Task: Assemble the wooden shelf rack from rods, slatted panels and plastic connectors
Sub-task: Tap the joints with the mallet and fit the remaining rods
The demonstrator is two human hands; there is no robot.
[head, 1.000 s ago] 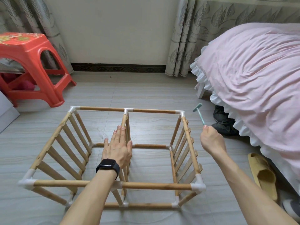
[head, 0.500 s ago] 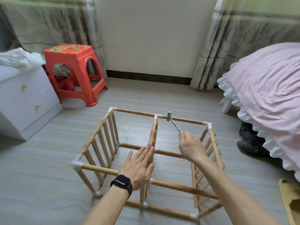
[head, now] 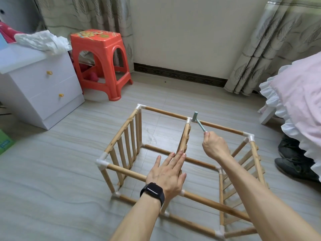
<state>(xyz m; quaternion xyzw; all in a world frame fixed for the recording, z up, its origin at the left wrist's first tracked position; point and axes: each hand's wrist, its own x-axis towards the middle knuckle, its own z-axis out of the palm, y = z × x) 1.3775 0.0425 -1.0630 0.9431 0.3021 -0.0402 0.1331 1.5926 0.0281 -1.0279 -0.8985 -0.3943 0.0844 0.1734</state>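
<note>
Teal mallet time. I'm running this one from afar, and right now I'm tapping home the white T-connector in the middle of the far top rod. The rack is sitting on the grey floor in front of me, between the white drawer unit and the bed. It's already looking like a box, with slatted panels standing on the left, in the middle and on the right, and rods and white corners joining them.

My right hand is curling its fingers round the tail end of the mallet handle. The head is sitting just beside that connector, though I can't tell if it's actually touching. My left hand is lying flat, fingers straight, gripping nothing, pressing down on the top rail of the middle panel.

How I'm trying to do it well: I'm going for short, light taps square onto the plastic rather than the wooden rod, since a glancing hit is likely to skid off or dent the wood. The flat palm is doing the bracing so the frame isn't hopping about. I'm also minding my fingertips, as they're lying on the same rail the mallet is working at.
</note>
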